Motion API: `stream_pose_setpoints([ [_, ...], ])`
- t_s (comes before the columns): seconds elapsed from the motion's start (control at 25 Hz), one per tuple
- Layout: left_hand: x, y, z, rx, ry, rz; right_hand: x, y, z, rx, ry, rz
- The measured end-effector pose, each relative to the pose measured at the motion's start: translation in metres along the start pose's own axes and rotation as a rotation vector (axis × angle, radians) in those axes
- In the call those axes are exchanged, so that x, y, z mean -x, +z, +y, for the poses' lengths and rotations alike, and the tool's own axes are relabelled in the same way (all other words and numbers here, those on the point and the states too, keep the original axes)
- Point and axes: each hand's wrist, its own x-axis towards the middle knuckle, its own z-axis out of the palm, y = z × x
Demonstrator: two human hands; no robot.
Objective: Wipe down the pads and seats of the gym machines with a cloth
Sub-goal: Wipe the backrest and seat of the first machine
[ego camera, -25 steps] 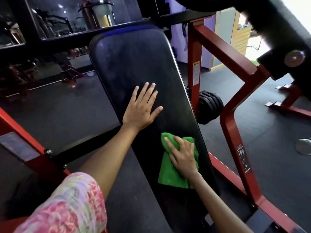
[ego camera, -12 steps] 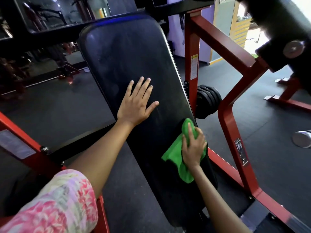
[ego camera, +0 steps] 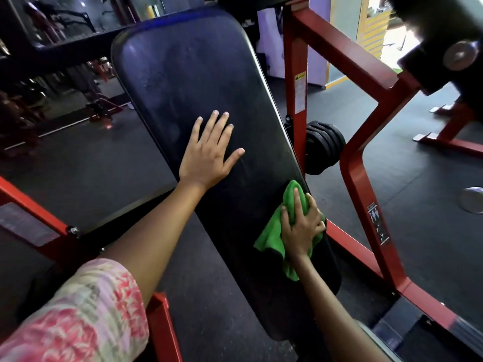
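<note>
A long black back pad (ego camera: 190, 74) of a red gym machine slopes away from me through the middle of the view. My left hand (ego camera: 209, 155) lies flat on its middle with the fingers spread. My right hand (ego camera: 300, 223) presses a green cloth (ego camera: 271, 236) against the pad's right edge, lower down. Its index finger lies straight along the cloth while the outer fingers wrap over the pad's rim with the cloth under them.
The red steel frame (ego camera: 358, 163) rises close to the right of the pad, with a stack of black weight plates (ego camera: 324, 147) behind it. Another red bar (ego camera: 31, 212) crosses at the left. Dark rubber floor (ego camera: 423, 199) lies all around.
My right hand slid the green cloth from the pad's lower middle across to its right edge and now wraps over the rim. My left hand stays flat on the pad.
</note>
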Motion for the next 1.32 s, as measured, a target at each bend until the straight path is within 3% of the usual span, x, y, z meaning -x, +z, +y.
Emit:
stream_pose_setpoints([
  [0.08,0.000,-0.002,-0.001,0.013,-0.010,-0.042,-0.012,0.006,-0.023,-0.071,0.159,0.063],
  [0.12,0.000,-0.003,0.000,0.023,-0.011,-0.059,-0.007,0.007,-0.039,-0.067,0.128,0.071],
  [0.24,0.001,-0.005,0.000,0.063,-0.015,-0.091,0.041,0.008,-0.071,-0.009,-0.242,0.006],
  [0.36,0.001,-0.008,-0.001,0.117,-0.017,-0.104,0.073,0.001,-0.037,0.102,-0.559,-0.085],
  [0.44,0.003,-0.008,-0.001,0.147,-0.012,-0.082,0.070,0.000,-0.021,0.075,-0.465,-0.073],
  [0.56,-0.001,-0.010,-0.002,0.173,0.004,-0.083,0.055,0.007,-0.059,-0.066,0.031,-0.012],
  [0.6,0.000,-0.011,-0.003,0.178,0.020,-0.110,0.059,0.010,-0.078,-0.058,0.056,0.011],
  [0.68,0.003,-0.012,0.000,0.184,0.089,-0.175,0.074,0.014,-0.091,0.027,-0.196,0.003],
  [0.8,0.031,-0.006,0.011,0.134,0.295,-0.234,0.116,0.006,-0.047,0.176,-0.564,-0.103],
  [0.84,0.037,-0.005,0.013,0.091,0.336,-0.225,0.121,0.003,-0.025,0.191,-0.531,-0.103],
  [0.88,0.041,-0.003,0.014,0.051,0.350,-0.212,0.121,0.000,-0.008,0.150,-0.368,-0.085],
  [1.0,0.039,-0.002,0.016,-0.001,0.342,-0.181,0.089,0.001,-0.010,-0.116,0.420,-0.006],
  [1.04,0.039,-0.001,0.018,-0.002,0.361,-0.164,0.083,0.003,-0.023,-0.110,0.453,-0.002],
  [1.08,0.040,0.000,0.018,0.002,0.380,-0.143,0.085,0.005,-0.033,-0.065,0.344,0.010],
  [1.2,0.042,0.002,0.018,0.004,0.414,-0.113,0.122,0.005,-0.023,0.070,-0.134,-0.048],
  [1.24,0.042,0.001,0.018,-0.005,0.417,-0.106,0.129,0.001,-0.011,0.084,-0.175,-0.078],
  [1.32,0.042,0.001,0.019,-0.006,0.406,-0.094,0.117,-0.003,0.008,0.038,0.010,-0.076],
])
